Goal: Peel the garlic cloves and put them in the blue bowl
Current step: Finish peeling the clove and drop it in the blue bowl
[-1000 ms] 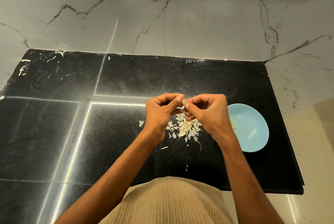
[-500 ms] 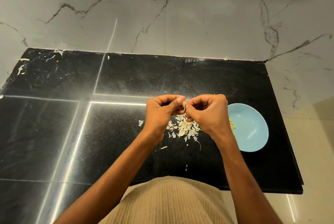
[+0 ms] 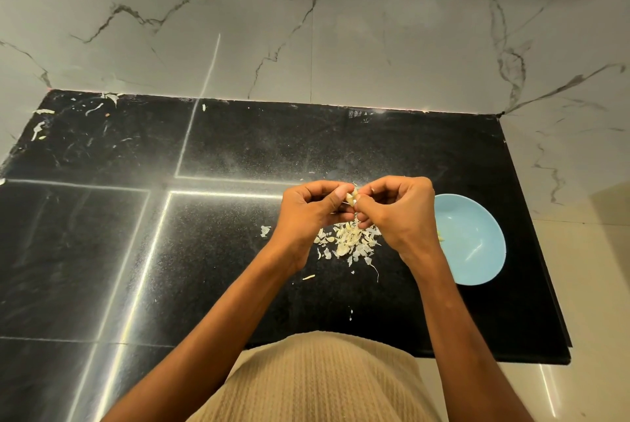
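Above the black granite countertop [image 3: 238, 149], just past centre, both hands meet knuckle to knuckle over a heap of papery garlic skins [image 3: 347, 240]. Left hand [image 3: 312, 210] is curled tight, thumb and forefinger pinching a small pale garlic clove [image 3: 351, 198] from the nine o'clock side; right hand [image 3: 397, 213] is curled just as tight, its fingertips nipping the same clove from three o'clock, so the clove sits squeezed between the two hands, up off the counter. Whether skin is lifting from it is too small to tell. Directly beneath, the skins lie scattered on the stone, with a stray flake [image 3: 265, 230] at nine o'clock of the heap and a sliver [image 3: 308, 277] at seven o'clock. Off at three o'clock of the hands sits the blue bowl [image 3: 477, 241] on the counter near its right edge, partly hidden behind the right wrist, a glimpse of something pale yellow-green [image 3: 440, 236] showing at its left rim. Far out at ten o'clock, more scraps [image 3: 41, 121] dot the back left corner below the marble-veined wall [image 3: 375, 46]. A ribbed beige top [image 3: 317, 384] fills the bottom at six o'clock.
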The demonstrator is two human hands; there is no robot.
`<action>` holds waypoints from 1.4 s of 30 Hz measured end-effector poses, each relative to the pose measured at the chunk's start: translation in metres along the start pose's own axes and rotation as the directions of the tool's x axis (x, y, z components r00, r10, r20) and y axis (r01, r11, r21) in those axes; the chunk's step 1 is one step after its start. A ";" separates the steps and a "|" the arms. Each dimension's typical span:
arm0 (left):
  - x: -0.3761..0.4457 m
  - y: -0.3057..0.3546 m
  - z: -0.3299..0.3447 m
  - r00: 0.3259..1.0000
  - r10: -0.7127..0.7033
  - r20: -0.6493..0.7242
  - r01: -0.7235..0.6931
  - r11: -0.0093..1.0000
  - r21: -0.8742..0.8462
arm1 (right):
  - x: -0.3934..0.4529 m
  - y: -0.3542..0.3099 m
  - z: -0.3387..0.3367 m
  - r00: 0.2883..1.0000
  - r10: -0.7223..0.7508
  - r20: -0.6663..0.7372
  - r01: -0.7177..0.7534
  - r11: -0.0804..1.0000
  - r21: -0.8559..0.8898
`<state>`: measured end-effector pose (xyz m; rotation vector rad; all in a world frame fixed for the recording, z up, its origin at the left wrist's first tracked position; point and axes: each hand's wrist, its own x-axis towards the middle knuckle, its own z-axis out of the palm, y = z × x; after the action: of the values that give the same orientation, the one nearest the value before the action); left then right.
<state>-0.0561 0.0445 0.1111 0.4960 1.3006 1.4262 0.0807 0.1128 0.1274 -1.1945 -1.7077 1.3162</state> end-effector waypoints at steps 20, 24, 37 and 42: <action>-0.003 -0.008 0.007 0.973 0.076 -0.216 -0.068 0.997 0.044 | -0.004 0.002 0.005 0.998 -0.039 0.055 0.042 0.998 -0.051; -0.003 -0.010 0.007 0.969 0.108 -0.224 -0.090 0.992 0.089 | -0.003 0.004 0.006 0.997 -0.058 0.049 0.064 0.990 -0.122; -0.004 -0.013 0.001 0.961 0.264 -0.081 -0.225 0.918 0.327 | -0.003 0.004 0.006 1.000 -0.006 -0.011 0.005 0.998 -0.063; -0.004 -0.012 0.001 0.944 0.324 -0.057 -0.282 0.886 0.367 | -0.003 0.003 0.007 1.000 0.017 -0.004 -0.017 1.000 -0.021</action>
<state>-0.0487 0.0389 0.1024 0.9036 1.6433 1.4954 0.0767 0.1079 0.1224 -1.2253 -1.7164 1.3077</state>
